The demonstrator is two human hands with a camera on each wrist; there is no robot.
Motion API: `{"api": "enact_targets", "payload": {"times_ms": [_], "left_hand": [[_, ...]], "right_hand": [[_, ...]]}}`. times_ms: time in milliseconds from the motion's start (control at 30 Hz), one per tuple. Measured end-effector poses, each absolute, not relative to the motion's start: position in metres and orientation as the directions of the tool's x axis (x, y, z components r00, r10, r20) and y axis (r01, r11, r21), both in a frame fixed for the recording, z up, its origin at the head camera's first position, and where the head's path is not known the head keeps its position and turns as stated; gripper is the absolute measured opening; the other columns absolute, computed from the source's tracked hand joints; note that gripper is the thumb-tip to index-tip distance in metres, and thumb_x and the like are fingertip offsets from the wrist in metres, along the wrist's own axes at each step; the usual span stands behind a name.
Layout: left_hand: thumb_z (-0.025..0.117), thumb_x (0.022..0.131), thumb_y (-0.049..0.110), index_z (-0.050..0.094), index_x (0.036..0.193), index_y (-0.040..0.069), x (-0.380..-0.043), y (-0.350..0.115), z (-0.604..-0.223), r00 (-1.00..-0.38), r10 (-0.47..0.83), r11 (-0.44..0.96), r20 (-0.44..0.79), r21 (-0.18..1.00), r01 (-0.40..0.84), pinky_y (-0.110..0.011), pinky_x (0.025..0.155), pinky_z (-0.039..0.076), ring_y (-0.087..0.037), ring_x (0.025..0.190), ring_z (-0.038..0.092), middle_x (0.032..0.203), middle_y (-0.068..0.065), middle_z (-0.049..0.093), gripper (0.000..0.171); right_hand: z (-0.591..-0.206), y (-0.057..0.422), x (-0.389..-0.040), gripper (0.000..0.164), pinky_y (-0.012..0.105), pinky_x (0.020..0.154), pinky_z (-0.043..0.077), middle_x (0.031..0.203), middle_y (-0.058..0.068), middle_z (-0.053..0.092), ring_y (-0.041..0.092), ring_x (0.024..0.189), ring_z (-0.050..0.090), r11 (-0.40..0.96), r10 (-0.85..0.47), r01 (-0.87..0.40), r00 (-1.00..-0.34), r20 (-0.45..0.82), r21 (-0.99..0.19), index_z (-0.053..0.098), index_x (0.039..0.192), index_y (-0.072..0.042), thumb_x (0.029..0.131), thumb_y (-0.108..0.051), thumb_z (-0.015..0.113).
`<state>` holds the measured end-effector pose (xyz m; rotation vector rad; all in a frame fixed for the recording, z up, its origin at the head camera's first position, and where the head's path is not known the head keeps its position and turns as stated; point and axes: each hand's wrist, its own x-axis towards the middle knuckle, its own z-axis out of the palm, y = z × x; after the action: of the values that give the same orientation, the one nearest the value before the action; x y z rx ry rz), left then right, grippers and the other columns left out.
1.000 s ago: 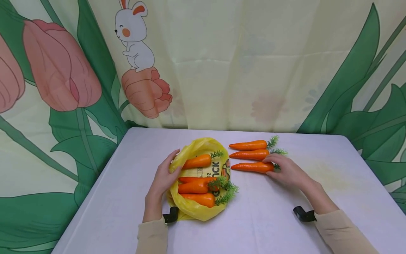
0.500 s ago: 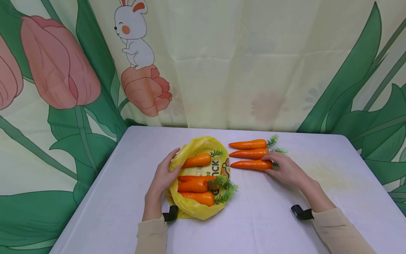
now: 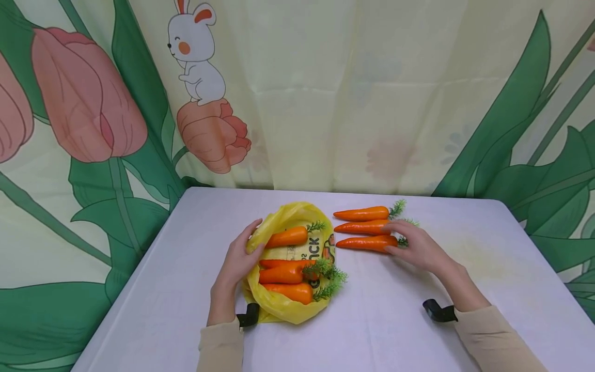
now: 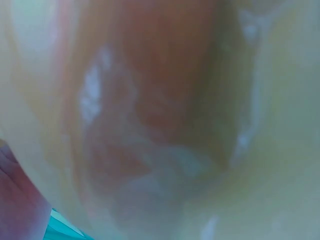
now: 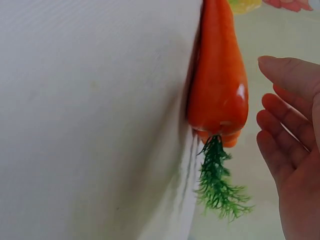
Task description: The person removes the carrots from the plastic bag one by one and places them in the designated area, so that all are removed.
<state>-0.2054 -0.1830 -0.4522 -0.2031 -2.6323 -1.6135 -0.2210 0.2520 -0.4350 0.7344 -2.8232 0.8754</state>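
Beside yellow bag (image 3: 297, 313), nearest loose carrot (image 3: 364, 243) crosswise, tip leftward; left hand (image 3: 238, 260) pinching bag, right hand (image 3: 419, 249) spread.

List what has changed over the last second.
The near loose carrot slid slightly forward, toward the middle carrot. The right hand moved slightly forward too; the right wrist view shows it open, with a gap to the carrot. Unchanged: the left hand at the bag, the bagged carrots, the far carrot.
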Motion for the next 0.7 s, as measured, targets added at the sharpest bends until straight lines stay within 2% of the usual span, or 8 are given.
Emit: {"api": "enact_targets", "payload": {"times_ms": [200,400,500,700], "left_hand": [[0.064,0.096,0.008,0.043,0.153,0.013,-0.206,-0.183,-0.452,-0.989,0.09,0.448,0.117,0.882,0.145,-0.051,0.104,0.045,-0.031,0.122,0.054,0.143,-0.013,0.053,0.061],[0.064,0.096,0.008,0.044,0.153,0.014,-0.205,-0.183,-0.453,-0.989,0.088,0.447,0.12,0.882,0.147,-0.051,0.106,0.044,-0.03,0.123,0.053,0.143,-0.012,0.054,0.06],[0.064,0.097,0.009,0.044,0.153,0.014,-0.206,-0.182,-0.453,-0.988,0.092,0.447,0.123,0.882,0.151,-0.051,0.107,0.043,-0.031,0.125,0.053,0.144,-0.011,0.053,0.06],[0.064,0.097,0.01,0.043,0.154,0.014,-0.205,-0.181,-0.452,-0.989,0.094,0.446,0.117,0.883,0.147,-0.052,0.108,0.041,-0.031,0.126,0.052,0.145,-0.011,0.052,0.06]], "right_hand": [[-0.431,0.241,-0.224,0.04,0.061,0.099,0.044,0.125,0.015,0.064,0.039,0.119,0.054,0.692,-0.436,-0.502,-0.863,0.255,-0.519,0.067,0.124,-0.002,0.086,-0.004,0.078],[-0.424,0.221,-0.233,0.036,0.057,0.092,0.048,0.137,0.012,0.061,0.031,0.121,0.056,0.557,-0.513,-0.565,-0.81,0.283,-0.608,0.067,0.119,-0.012,0.088,0.004,0.073],[-0.421,0.21,-0.235,0.039,0.058,0.094,0.048,0.136,0.011,0.062,0.032,0.122,0.055,0.559,-0.52,-0.568,-0.807,0.278,-0.604,0.067,0.124,-0.014,0.088,0.0,0.075],[-0.416,0.184,-0.243,0.042,0.054,0.1,0.046,0.129,0.008,0.065,0.032,0.12,0.057,0.581,-0.531,-0.592,-0.795,0.292,-0.558,0.067,0.128,-0.009,0.087,-0.007,0.078]]}}
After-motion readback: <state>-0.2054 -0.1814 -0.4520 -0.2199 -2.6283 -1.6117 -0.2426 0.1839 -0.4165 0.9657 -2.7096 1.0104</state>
